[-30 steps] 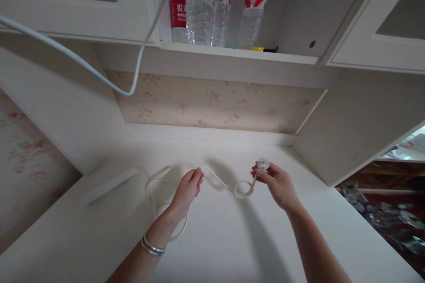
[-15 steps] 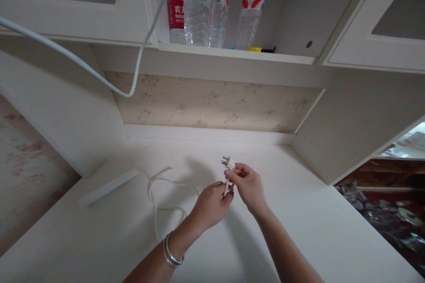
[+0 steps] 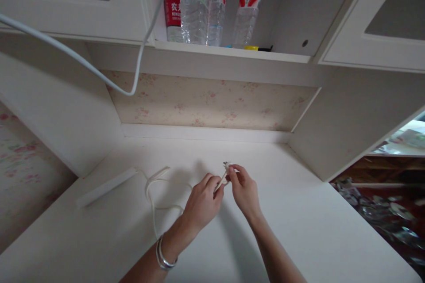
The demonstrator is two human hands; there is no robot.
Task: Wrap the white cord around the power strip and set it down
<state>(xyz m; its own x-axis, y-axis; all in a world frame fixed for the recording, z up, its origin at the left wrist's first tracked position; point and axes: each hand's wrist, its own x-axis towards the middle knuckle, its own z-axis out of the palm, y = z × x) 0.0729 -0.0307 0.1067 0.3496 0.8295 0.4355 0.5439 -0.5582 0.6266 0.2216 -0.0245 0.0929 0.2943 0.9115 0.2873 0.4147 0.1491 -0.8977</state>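
Note:
Above the white desktop, my right hand (image 3: 245, 188) pinches a white power plug (image 3: 228, 166) whose metal prongs point up and to the left. Just left of it, my left hand (image 3: 205, 199) is closed around the white cord (image 3: 220, 183) below the plug. The same cord runs in loose loops over the surface to a long, slim white bar (image 3: 108, 187) lying at the left. What the bar is I cannot tell. Two silver bangles (image 3: 162, 254) circle my left wrist.
Overhead, an open shelf (image 3: 232, 52) holds several clear plastic bottles (image 3: 249, 6) and a small yellow item (image 3: 251, 47). A thick white cable (image 3: 83, 65) hangs across the upper left. Side panels (image 3: 358, 110) flank the white desktop (image 3: 292, 230); shiny clutter (image 3: 381, 212) lies beyond its right edge.
Both hands have shifted slightly left, still on the plug and cord. The plug has turned so its prongs point more upward. The view has moved a little.

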